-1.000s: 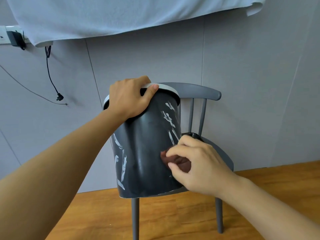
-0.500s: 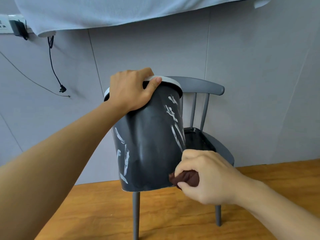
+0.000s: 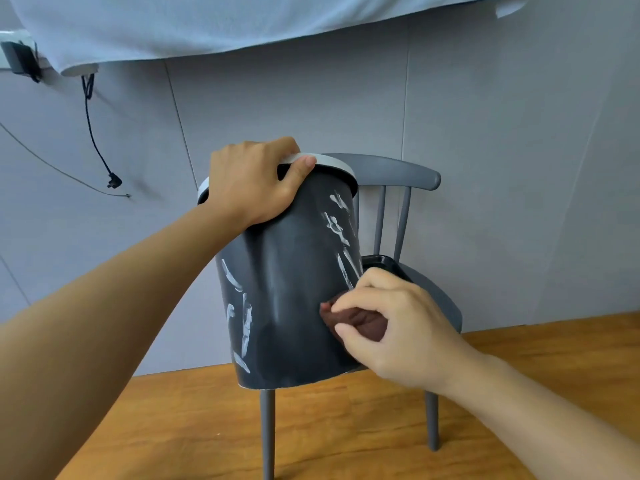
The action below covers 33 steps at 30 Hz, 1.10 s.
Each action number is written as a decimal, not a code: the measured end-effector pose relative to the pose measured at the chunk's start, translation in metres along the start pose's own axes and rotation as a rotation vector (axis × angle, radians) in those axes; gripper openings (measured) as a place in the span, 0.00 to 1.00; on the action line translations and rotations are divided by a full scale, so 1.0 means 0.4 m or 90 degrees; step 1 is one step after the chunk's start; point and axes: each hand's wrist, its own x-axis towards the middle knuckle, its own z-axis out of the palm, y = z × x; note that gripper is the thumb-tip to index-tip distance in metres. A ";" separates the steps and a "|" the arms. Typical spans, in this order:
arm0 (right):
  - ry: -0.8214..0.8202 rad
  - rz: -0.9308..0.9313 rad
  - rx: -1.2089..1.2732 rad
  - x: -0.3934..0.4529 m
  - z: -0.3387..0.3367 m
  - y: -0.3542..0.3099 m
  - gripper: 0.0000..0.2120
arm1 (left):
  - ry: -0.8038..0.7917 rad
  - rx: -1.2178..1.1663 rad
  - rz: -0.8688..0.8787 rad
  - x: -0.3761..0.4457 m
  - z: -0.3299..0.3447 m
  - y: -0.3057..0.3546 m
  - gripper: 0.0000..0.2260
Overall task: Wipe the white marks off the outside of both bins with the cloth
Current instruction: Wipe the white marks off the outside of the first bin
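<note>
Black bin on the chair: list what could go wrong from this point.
1. The black bin is tilted, gripped only at its rim by the left hand; hard rubbing could slip it off the grey chair.
2. The right hand holds the brown cloth low on the right; the white marks lower left could be missed.

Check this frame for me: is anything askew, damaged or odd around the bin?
The dark round bin with a white rim leans toward the camera, tipped by the left hand gripping its rim. White smears remain on both flanks. The right hand presses a brown cloth against it. No damage visible.
</note>
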 end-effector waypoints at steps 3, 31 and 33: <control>-0.148 -0.045 -0.086 -0.022 0.007 -0.009 0.06 | 0.001 -0.009 0.006 -0.004 -0.005 0.007 0.21; 0.377 0.039 -0.062 0.202 -0.091 0.072 0.14 | 0.051 -0.183 0.016 -0.052 -0.033 0.051 0.17; 0.350 0.010 -0.130 0.201 -0.079 0.069 0.17 | 0.018 -0.219 0.005 -0.043 -0.036 0.050 0.17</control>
